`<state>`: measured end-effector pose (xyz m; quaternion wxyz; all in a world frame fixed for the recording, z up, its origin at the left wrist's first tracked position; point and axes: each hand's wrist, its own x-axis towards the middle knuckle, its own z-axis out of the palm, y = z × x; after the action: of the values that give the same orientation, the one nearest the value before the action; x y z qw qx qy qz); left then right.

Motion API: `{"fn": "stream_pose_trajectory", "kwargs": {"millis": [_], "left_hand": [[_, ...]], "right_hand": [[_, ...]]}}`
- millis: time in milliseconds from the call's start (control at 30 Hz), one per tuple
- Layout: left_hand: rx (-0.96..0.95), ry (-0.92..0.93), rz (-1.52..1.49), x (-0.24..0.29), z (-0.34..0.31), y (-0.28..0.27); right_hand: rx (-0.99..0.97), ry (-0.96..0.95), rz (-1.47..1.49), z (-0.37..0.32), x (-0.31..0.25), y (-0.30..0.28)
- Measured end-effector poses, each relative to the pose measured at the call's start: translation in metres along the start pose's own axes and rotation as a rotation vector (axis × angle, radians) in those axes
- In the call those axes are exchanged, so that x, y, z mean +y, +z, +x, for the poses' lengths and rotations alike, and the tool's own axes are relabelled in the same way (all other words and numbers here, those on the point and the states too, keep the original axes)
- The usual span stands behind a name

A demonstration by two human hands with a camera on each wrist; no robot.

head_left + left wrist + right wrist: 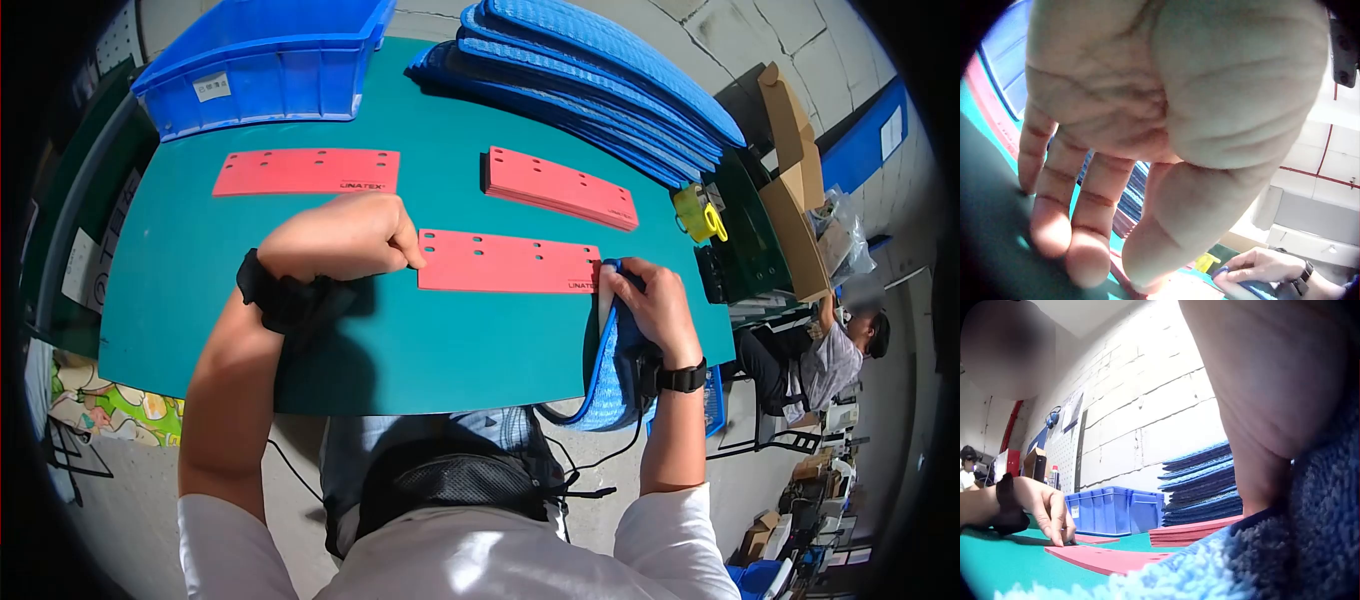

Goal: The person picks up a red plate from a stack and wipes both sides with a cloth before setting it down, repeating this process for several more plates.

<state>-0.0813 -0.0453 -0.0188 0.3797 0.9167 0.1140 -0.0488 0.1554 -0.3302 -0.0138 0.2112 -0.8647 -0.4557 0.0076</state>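
Note:
A flat red rubber strip [505,265] with punched holes and dark lettering lies on the green table in front of me. My left hand [345,235] pinches its left end between thumb and forefinger; the other fingers hang loosely in the left wrist view. At the strip's right end, my right hand [655,305] grips the edge of a blue fabric pad [622,375], thumb on top. The pad's pale edge meets the strip's end, and the rest droops over the table's front edge. Its fluffy pile [1197,575] fills the bottom of the right wrist view.
Another red strip [300,170] lies at the back left, and a stack of red strips [560,185] at the back right. Behind stand a blue bin [265,75] and a pile of blue pads [600,75]. A yellow object [700,213] sits at the right edge.

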Motion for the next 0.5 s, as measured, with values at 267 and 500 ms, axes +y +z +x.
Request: {"fn": "stream_pose_trajectory", "kwargs": {"millis": [267,500], "left_hand": [[0.024,0.110,0.004,-0.012,0.003,0.003],[-0.014,0.080,0.051,0.001,-0.001,-0.003]], "right_hand": [[0.026,-0.337,-0.084,0.014,-0.088,0.023],[-0.038,-0.482,0.005,0.028,-0.123,0.076]]}}
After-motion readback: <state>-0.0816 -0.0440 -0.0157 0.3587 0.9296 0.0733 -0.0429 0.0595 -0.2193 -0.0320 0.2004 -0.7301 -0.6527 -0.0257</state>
